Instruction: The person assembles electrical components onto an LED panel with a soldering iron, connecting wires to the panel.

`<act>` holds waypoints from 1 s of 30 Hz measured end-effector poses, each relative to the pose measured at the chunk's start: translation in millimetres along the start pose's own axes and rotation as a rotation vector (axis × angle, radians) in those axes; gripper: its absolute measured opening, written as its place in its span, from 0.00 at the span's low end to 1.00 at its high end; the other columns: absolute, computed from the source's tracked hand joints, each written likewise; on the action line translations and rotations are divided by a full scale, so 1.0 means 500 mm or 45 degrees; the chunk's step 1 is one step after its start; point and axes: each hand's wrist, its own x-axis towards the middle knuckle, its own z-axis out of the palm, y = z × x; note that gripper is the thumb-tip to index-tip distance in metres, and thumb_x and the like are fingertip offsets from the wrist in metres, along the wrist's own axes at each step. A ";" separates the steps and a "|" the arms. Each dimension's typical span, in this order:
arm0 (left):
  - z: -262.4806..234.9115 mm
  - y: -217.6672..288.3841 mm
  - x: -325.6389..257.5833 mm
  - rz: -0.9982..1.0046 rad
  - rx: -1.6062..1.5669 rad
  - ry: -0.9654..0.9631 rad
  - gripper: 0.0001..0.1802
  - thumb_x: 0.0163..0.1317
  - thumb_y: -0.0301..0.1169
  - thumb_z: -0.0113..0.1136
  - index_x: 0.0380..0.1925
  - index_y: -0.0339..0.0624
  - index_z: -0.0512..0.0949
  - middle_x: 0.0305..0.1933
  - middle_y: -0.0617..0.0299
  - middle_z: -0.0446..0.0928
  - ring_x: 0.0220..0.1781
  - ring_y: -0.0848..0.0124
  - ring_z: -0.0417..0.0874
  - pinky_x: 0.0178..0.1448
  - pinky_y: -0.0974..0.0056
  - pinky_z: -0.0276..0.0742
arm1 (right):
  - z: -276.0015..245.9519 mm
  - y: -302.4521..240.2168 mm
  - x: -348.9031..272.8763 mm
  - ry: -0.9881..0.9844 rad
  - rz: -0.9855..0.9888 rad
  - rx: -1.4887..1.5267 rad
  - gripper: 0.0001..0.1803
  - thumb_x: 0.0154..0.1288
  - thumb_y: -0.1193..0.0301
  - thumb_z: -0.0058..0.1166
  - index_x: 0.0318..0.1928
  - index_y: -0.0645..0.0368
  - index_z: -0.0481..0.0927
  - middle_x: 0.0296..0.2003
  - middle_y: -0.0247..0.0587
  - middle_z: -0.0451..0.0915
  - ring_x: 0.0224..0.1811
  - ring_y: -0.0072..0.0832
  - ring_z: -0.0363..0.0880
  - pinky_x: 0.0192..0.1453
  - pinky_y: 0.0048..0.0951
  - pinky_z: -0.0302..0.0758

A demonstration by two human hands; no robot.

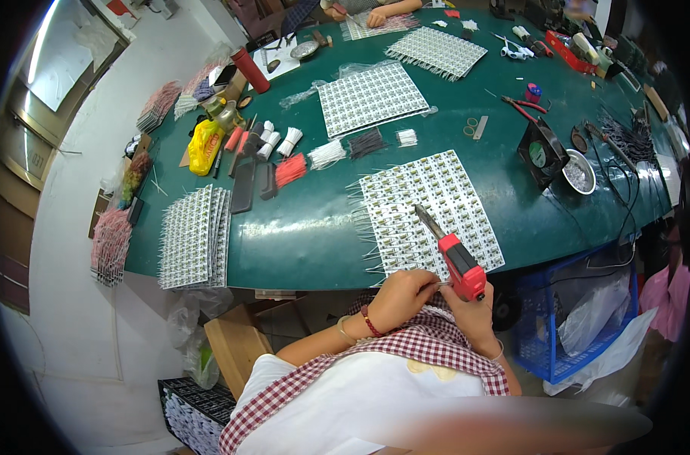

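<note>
We see the right hand (472, 307) wrapped around a red soldering iron (457, 258), whose tip points to 11 o'clock onto the circuit-board panel (432, 212) at the table's (307, 235) near edge. The left hand (402, 297), at its 9 o'clock, pinches something thin between pressed fingertips. Farther off lie wire bundles (328, 154).

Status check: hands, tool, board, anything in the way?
Right hand gripping red soldering tool, tip over circuit panel. Left hand pinching something small beside it. Nothing blocking the panel.
</note>
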 end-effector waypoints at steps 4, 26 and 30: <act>0.007 -0.003 0.006 0.070 -0.001 0.042 0.06 0.61 0.26 0.59 0.35 0.37 0.83 0.25 0.53 0.82 0.29 0.60 0.85 0.34 0.63 0.79 | 0.004 0.039 -0.008 0.120 0.011 -0.040 0.26 0.54 0.79 0.68 0.53 0.66 0.73 0.34 0.35 0.79 0.35 0.19 0.77 0.41 0.23 0.75; -0.001 -0.027 0.097 0.208 -0.136 0.001 0.06 0.59 0.23 0.62 0.37 0.37 0.81 0.28 0.51 0.80 0.29 0.57 0.83 0.33 0.60 0.77 | -0.030 -0.079 0.073 0.077 0.295 0.255 0.09 0.61 0.73 0.65 0.38 0.62 0.80 0.32 0.30 0.80 0.31 0.15 0.75 0.35 0.18 0.70; -0.005 -0.038 0.112 0.162 -0.190 0.004 0.05 0.57 0.22 0.62 0.35 0.36 0.81 0.30 0.51 0.80 0.29 0.56 0.83 0.33 0.59 0.77 | -0.028 -0.086 0.105 0.013 0.273 0.310 0.09 0.63 0.71 0.64 0.37 0.63 0.79 0.27 0.29 0.79 0.26 0.14 0.74 0.29 0.18 0.69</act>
